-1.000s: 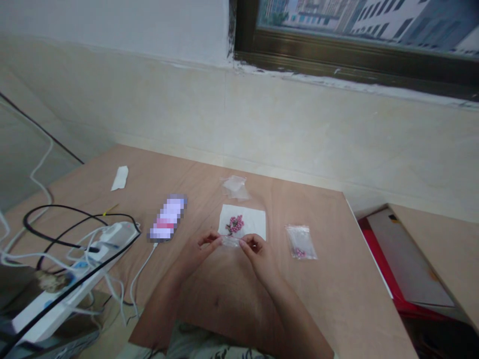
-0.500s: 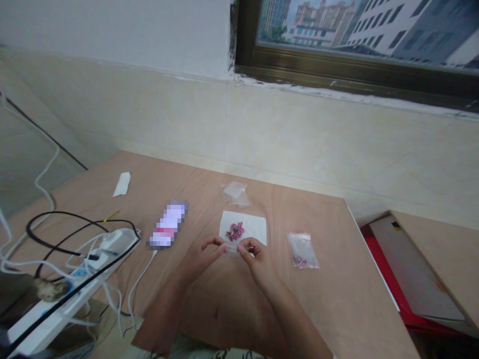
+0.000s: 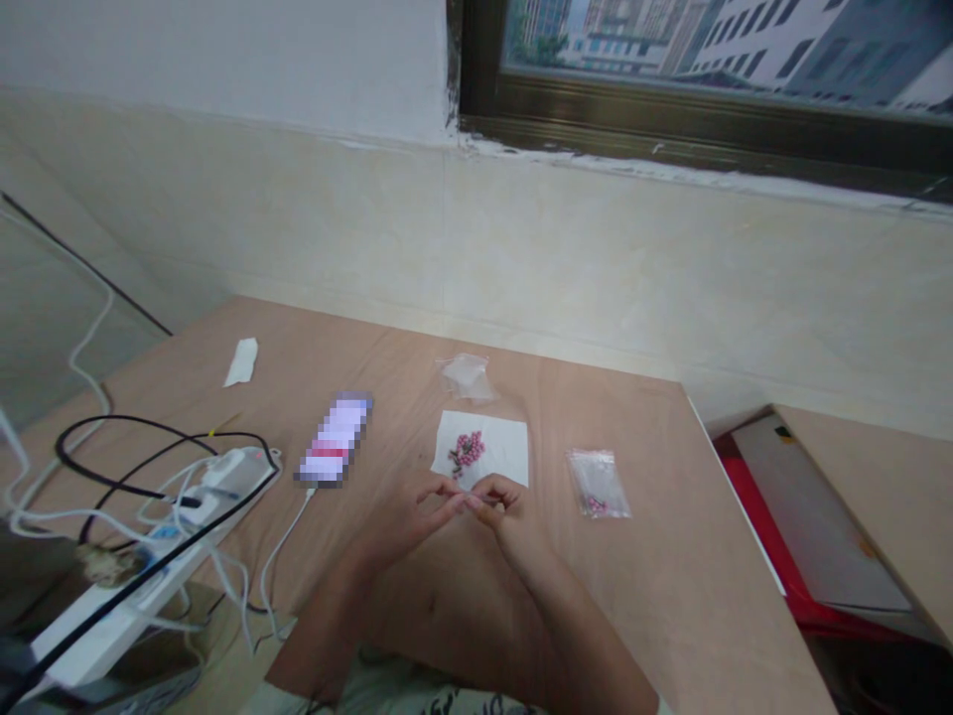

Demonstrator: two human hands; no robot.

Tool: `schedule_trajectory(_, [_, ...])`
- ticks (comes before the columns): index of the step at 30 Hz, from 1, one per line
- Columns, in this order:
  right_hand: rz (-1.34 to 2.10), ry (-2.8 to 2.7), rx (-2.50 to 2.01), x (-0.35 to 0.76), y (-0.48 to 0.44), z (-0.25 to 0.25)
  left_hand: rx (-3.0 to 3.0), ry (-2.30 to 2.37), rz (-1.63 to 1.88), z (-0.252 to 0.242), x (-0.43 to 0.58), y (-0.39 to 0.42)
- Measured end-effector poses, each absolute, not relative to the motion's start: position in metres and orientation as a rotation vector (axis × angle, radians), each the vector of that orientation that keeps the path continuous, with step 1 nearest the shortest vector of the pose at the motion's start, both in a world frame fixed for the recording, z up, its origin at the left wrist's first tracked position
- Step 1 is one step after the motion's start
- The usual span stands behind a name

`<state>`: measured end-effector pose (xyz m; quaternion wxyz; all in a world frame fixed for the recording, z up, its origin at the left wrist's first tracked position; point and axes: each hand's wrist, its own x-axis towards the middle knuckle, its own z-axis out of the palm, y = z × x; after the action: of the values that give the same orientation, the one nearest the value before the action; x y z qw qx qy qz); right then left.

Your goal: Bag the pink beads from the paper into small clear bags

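Thumb and fingertips of my left hand [image 3: 413, 511] are pinched together, meeting those of my right hand [image 3: 517, 516], which is closed the same way. Between them is a small clear plastic bag, now almost wholly hidden by the fingers. Just beyond the fingertips lies a white sheet of paper [image 3: 507, 447]. On its left half rests a small heap of pink beads [image 3: 468, 450], with a few darker bits at its lower left. Right of my right hand, a clear zip bag [image 3: 602, 479] lies flat on the table, with several pink beads in its bottom.
Behind the paper lies another clear bag [image 3: 468, 377]. A phone [image 3: 335, 439] on a white cable lies to the left, with a paper scrap [image 3: 241, 361] farther back. Tangled cords and a white power strip [image 3: 111, 616] crowd the table's left side. A wall [image 3: 335, 228] borders the back.
My fingertips have come together, and the clear bag stretched between them earlier is now mostly covered. The bead heap and the other bags lie as before; the view has shifted slightly.
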<state>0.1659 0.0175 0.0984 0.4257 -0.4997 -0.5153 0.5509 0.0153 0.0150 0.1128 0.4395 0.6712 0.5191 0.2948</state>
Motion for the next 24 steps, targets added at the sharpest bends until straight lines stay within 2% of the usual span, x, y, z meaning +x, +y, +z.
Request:
schedule_trajectory(8, [1.528,-1.109,-1.233,0.175,0.016,0.1,1.622,1.357,0.763,0.114,0.008,0.013])
schedule_trajectory(14, [1.45,-1.164,-1.204,0.182,0.023,0.098,1.537,1.37,0.762,0.118,0.01,0.018])
schedule_trajectory(18, [1.536,-1.133,-1.153,0.182,0.025,0.097,1.46,1.338,0.817,0.119,0.01,0.024])
schedule_trajectory(24, [1.624,-1.095,-1.112,0.175,0.02,0.081,1.32,1.346,0.909,0.111,0.013,0.031])
